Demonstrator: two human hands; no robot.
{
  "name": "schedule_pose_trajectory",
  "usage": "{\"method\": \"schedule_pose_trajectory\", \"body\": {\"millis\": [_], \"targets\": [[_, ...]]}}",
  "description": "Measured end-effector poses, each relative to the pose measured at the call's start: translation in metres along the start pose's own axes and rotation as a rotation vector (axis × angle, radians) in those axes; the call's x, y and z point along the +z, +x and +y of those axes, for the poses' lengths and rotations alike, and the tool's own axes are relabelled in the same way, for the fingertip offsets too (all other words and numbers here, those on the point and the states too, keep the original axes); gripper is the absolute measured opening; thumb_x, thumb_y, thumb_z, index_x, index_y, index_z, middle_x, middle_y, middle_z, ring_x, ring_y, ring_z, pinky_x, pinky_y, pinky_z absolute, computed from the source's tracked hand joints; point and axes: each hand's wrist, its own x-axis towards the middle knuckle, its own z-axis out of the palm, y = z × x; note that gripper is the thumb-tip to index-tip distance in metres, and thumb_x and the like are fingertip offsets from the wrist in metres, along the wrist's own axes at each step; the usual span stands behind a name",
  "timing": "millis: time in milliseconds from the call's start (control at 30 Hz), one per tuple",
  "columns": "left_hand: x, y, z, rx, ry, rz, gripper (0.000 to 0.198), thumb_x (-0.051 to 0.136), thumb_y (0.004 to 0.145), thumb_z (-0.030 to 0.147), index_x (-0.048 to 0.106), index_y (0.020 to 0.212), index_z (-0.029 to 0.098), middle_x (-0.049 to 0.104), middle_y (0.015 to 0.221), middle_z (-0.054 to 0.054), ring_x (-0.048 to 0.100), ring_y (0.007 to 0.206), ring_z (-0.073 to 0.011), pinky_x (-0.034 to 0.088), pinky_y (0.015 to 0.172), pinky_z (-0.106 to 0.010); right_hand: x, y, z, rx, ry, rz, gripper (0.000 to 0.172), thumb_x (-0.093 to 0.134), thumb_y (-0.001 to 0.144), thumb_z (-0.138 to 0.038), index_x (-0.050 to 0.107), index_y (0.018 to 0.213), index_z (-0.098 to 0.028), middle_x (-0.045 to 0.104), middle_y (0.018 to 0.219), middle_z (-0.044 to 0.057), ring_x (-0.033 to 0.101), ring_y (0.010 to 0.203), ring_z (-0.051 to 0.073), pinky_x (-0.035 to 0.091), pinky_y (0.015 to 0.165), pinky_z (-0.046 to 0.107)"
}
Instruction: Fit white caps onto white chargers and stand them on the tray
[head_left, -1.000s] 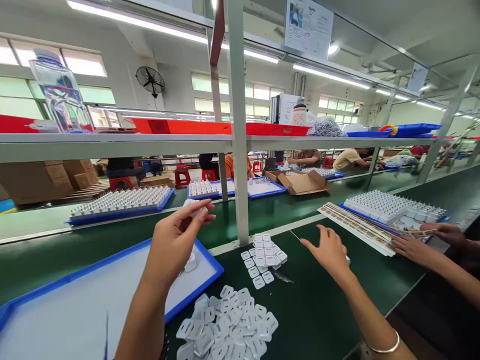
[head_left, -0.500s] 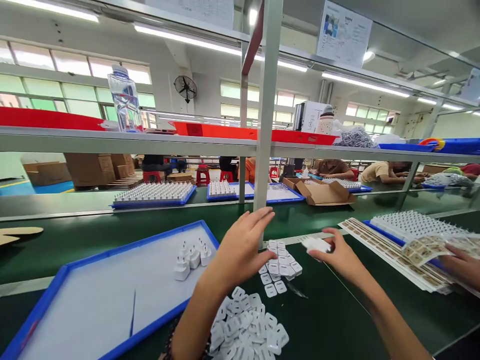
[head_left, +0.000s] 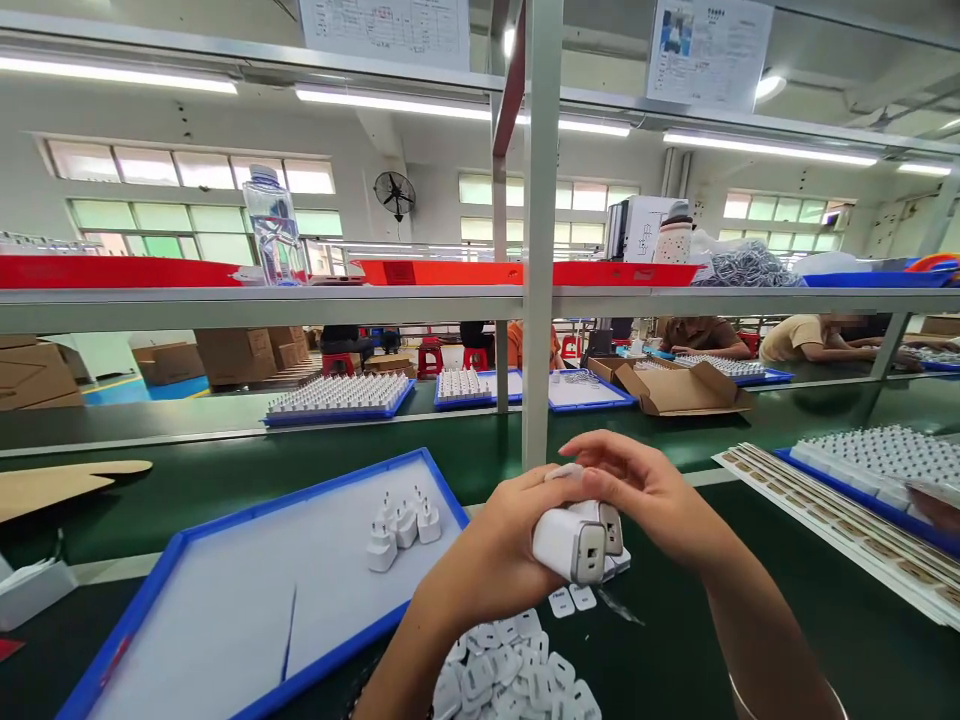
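My left hand (head_left: 499, 545) is closed around two white charger plugs (head_left: 576, 540), their USB ends facing me. My right hand (head_left: 649, 490) meets it from the right, fingers curled over the top of the same plugs. Both hands hover above the green belt, just in front of a grey upright post (head_left: 541, 250). Below them lies a heap of small white caps (head_left: 510, 675), and a few flat white pieces (head_left: 570, 598) show under the plugs. To the left, a blue-rimmed white tray (head_left: 187, 620) carries a small cluster of upright plugs (head_left: 401, 525).
Across the belt stand blue trays of plugs (head_left: 337, 395) and an open cardboard box (head_left: 682, 385). Label sheets (head_left: 840, 530) and another full tray (head_left: 870, 460) lie at right. Red trays (head_left: 450, 270) and a water bottle (head_left: 274, 225) sit on the shelf. Other people work beyond.
My right hand carried white plugs from the right towards the middle. My left hand came across from the tray and closed on them. The view swung left.
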Motion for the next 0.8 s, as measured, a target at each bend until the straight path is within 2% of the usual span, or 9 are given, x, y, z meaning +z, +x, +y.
{"method": "schedule_pose_trajectory", "body": {"millis": [100, 233, 333, 467, 533, 667, 733, 800], "targets": [[-0.002, -0.001, 0.005, -0.049, -0.036, -0.05, 0.031, 0.061, 0.076, 0.004, 0.067, 0.102, 0.02, 0.067, 0.107, -0.005, 0.063, 0.096, -0.0177, 0.05, 0.079, -0.025, 0.005, 0.008, 0.005, -0.003, 0.028, -0.062, 0.025, 0.071, 0.083, -0.044, 0.069, 0.09, -0.019, 0.066, 0.082, 0.002, 0.061, 0.074, 0.016, 0.048, 0.062, 0.025], [-0.008, -0.005, 0.004, -0.106, -0.028, -0.152, 0.041, 0.067, 0.069, 0.004, 0.068, 0.106, 0.022, 0.068, 0.106, -0.005, 0.063, 0.097, -0.0202, 0.049, 0.074, -0.024, 0.009, 0.016, 0.012, -0.053, 0.058, -0.094, 0.028, 0.071, 0.083, -0.043, 0.068, 0.073, -0.017, 0.059, 0.061, -0.002, 0.053, 0.053, 0.012, 0.044, 0.051, 0.025], [-0.013, -0.006, 0.0, -0.117, -0.033, -0.128, 0.036, 0.071, 0.069, 0.009, 0.069, 0.103, 0.021, 0.07, 0.101, -0.005, 0.064, 0.093, -0.0207, 0.049, 0.073, -0.025, 0.01, 0.017, 0.014, -0.125, 0.016, 0.006, 0.027, 0.069, 0.085, -0.042, 0.069, 0.073, -0.018, 0.061, 0.061, -0.001, 0.055, 0.052, 0.013, 0.047, 0.051, 0.026], [-0.016, -0.004, -0.008, -0.11, -0.035, 0.012, 0.027, 0.071, 0.075, 0.011, 0.069, 0.101, 0.02, 0.071, 0.097, -0.004, 0.065, 0.087, -0.0182, 0.048, 0.074, -0.026, 0.009, 0.015, 0.012, -0.241, 0.032, 0.322, 0.022, 0.068, 0.087, -0.041, 0.069, 0.082, -0.019, 0.07, 0.075, 0.004, 0.068, 0.067, 0.019, 0.057, 0.061, 0.029], [-0.015, -0.002, -0.011, -0.085, -0.033, 0.107, 0.03, 0.07, 0.076, 0.01, 0.069, 0.103, 0.02, 0.072, 0.1, -0.005, 0.066, 0.09, -0.0188, 0.05, 0.078, -0.027, 0.007, 0.013, 0.01, -0.219, 0.128, 0.379, 0.022, 0.068, 0.088, -0.042, 0.065, 0.086, -0.02, 0.071, 0.075, 0.004, 0.07, 0.064, 0.019, 0.058, 0.057, 0.029], [-0.01, -0.001, -0.014, 0.009, -0.021, 0.322, 0.035, 0.072, 0.075, 0.008, 0.068, 0.107, 0.02, 0.072, 0.105, -0.006, 0.066, 0.098, -0.021, 0.051, 0.087, -0.031, 0.007, 0.008, 0.005, -0.081, 0.395, 0.212, 0.025, 0.068, 0.088, -0.044, 0.059, 0.085, -0.021, 0.066, 0.058, -0.002, 0.059, 0.04, 0.012, 0.047, 0.039, 0.021], [-0.008, -0.001, -0.012, 0.065, -0.011, 0.41, 0.034, 0.072, 0.075, 0.009, 0.068, 0.107, 0.021, 0.073, 0.106, -0.007, 0.066, 0.1, -0.0214, 0.052, 0.088, -0.032, 0.009, 0.004, 0.001, -0.033, 0.483, 0.152, 0.024, 0.072, 0.085, -0.042, 0.059, 0.086, -0.022, 0.063, 0.054, -0.004, 0.052, 0.035, 0.009, 0.04, 0.036, 0.018], [-0.006, -0.002, -0.01, 0.115, -0.001, 0.463, 0.033, 0.073, 0.076, 0.011, 0.069, 0.106, 0.022, 0.073, 0.106, -0.007, 0.067, 0.099, -0.0213, 0.054, 0.087, -0.032, 0.012, -0.001, -0.002, -0.025, 0.518, 0.126, 0.023, 0.078, 0.081, -0.037, 0.062, 0.086, -0.021, 0.063, 0.055, -0.004, 0.051, 0.037, 0.007, 0.04, 0.039, 0.017]]}}
